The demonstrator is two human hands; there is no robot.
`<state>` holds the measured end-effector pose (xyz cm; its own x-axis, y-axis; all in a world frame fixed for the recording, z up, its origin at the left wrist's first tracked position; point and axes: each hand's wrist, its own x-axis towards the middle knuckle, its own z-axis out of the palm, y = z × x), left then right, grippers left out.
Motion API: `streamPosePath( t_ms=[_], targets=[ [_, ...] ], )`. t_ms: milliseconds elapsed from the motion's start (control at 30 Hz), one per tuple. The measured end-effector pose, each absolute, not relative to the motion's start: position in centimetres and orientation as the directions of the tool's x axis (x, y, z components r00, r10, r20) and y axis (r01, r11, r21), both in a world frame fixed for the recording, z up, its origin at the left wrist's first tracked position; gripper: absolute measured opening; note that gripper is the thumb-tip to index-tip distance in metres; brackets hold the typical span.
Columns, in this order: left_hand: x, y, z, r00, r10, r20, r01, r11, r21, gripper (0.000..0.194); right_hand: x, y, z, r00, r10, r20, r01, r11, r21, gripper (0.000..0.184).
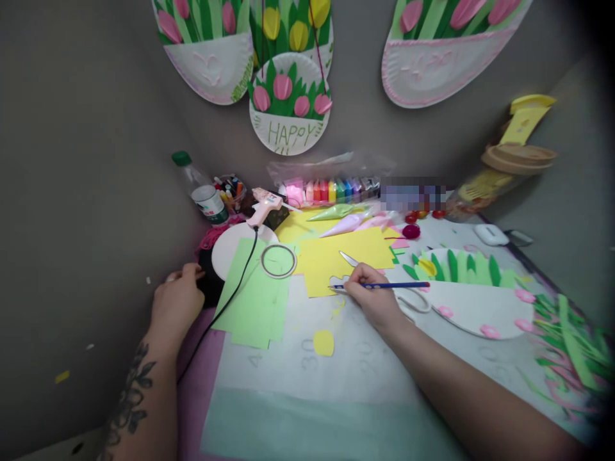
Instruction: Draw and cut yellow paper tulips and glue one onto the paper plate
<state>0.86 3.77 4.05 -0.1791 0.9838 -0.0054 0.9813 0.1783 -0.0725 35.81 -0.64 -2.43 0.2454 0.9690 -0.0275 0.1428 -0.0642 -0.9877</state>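
Note:
My right hand [369,291] pinches a blue pencil [398,285] with a dark red end, its tip over a yellow paper sheet [317,262]. Under that hand lie white-handled scissors [417,301], their blade showing on the sheet. A small yellow paper cutout [323,343] rests on the white mat just in front. At the table's left edge my left hand [179,298] lies with loosely bent fingers against a black item [209,278], partly hidden by a white round plate [230,250]. Green paper sheets [262,294] and a roll of tape [278,261] sit between the hands.
A pink glue gun [264,206] stands behind, its black cord crossing the green paper. A bottle [204,192] is at the back left. To the right are a decorated half plate [480,307] and paper scraps [571,352]. Tulip plates [291,128] hang on the wall.

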Motion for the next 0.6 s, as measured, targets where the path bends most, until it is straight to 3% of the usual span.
streamPosePath(
  t_ms=[200,400,600],
  targets=[
    [0.3,3.1,5.2,-0.111,0.991,0.073,0.992,0.114,-0.049,0.042,35.7,-0.7,-2.5,0.24,0.971,-0.02,0.171,-0.062,-0.983,0.02],
    [0.9,3.0,5.2,-0.149,0.989,-0.005,0.982,0.147,-0.121,0.035,35.6,-0.6,-2.5,0.236,0.971,-0.024,0.296,-0.095,-0.95,0.018],
    [1.5,3.1,5.4,-0.158,0.987,-0.016,0.979,0.154,-0.133,0.035,35.2,-0.4,-1.4,0.158,0.985,-0.064,0.311,-0.111,-0.944,0.015]
  ],
)
